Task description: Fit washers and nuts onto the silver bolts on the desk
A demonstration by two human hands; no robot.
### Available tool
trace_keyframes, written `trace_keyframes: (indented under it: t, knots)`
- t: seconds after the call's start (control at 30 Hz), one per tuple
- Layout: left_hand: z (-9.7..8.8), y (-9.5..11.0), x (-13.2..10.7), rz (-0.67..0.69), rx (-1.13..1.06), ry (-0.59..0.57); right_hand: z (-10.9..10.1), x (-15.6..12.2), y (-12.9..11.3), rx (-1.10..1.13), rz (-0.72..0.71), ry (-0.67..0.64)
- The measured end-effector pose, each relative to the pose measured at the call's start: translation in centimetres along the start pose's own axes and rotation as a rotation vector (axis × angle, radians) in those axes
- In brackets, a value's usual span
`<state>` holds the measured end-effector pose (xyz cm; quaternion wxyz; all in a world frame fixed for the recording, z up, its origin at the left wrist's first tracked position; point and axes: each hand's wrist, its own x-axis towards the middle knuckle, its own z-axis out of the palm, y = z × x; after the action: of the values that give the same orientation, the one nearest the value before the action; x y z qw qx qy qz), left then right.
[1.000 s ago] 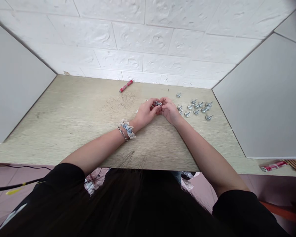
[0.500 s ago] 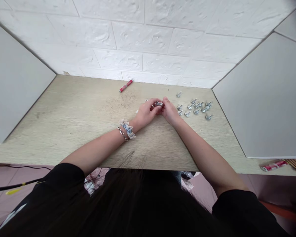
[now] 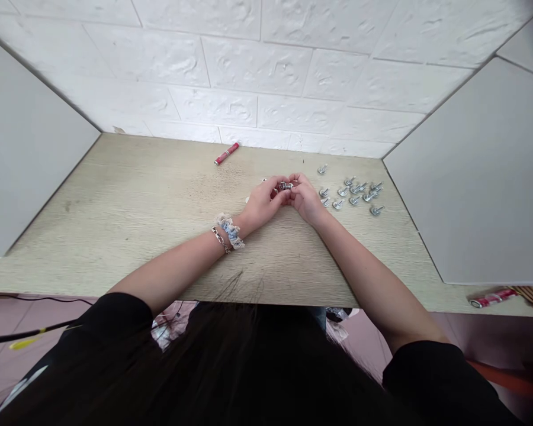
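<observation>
My left hand (image 3: 261,203) and my right hand (image 3: 305,199) meet over the middle of the wooden table (image 3: 128,207). Both pinch one small silver bolt (image 3: 285,186) between their fingertips, just above the tabletop. The left wrist wears a blue scrunchie and a chain bracelet. Right of my hands lie several more silver bolts (image 3: 353,193), scattered loosely. Something small and white peeks out behind my left hand; what it is stays hidden.
A red tube (image 3: 226,154) lies near the back wall. White panels stand at the left (image 3: 22,160) and right (image 3: 479,195) sides of the table. Another red tube (image 3: 491,298) rests at the front right corner. A white brick wall closes the back.
My fingers have shifted slightly around the bolt; the hands stay in the same place. Nothing else has moved.
</observation>
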<state>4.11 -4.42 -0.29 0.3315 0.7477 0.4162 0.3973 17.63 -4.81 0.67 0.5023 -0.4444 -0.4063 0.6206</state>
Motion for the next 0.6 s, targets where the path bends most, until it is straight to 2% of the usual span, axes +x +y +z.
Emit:
trace_keyframes:
  t: [0.2, 0.33, 0.6]
  knots:
    - [0.0, 0.0, 0.0, 0.039, -0.038, -0.001, 0.1, 0.4, 0.4, -0.019, 0.019, 0.041]
    - [-0.1, 0.2, -0.1, 0.045, -0.047, -0.003, -0.4, 0.9, 1.0, -0.068, 0.044, 0.005]
    - [-0.1, 0.2, -0.1, 0.017, -0.052, -0.028, -0.9, 1.2, 1.8, -0.164, -0.03, 0.012]
